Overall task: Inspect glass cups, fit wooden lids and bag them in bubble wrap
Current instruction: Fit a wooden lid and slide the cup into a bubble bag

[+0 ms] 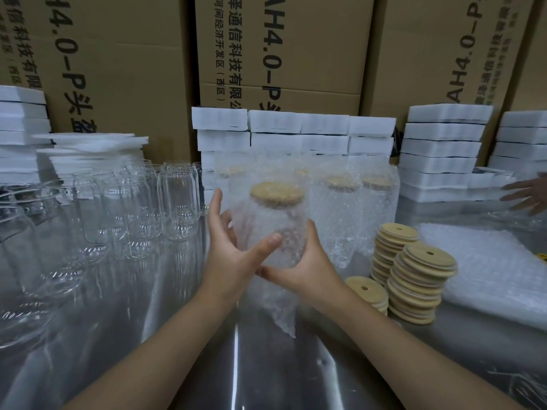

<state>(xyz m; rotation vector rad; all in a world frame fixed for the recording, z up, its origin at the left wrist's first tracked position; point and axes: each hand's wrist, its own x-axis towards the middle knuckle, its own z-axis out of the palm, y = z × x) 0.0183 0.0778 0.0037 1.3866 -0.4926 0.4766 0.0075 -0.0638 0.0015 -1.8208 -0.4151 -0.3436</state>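
Note:
A glass cup with a round wooden lid (277,194) sits inside a bubble wrap bag (275,229), held above the steel table (266,365). My left hand (233,250) lies against the bag's left side, fingers fairly straight and thumb pressed on its front. My right hand (305,267) cups the bag from below and from the right, fingers curled round it. The bag's loose end (281,309) hangs down under my hands. Several bare glass cups (177,199) stand at the left. Stacks of wooden lids (417,285) rise at the right.
Several bagged, lidded cups (352,208) stand behind the held one. A pile of bubble wrap bags (491,267) lies at the far right, where another person's hand (527,196) reaches in. White foam blocks (444,149) and cardboard boxes (284,48) line the back.

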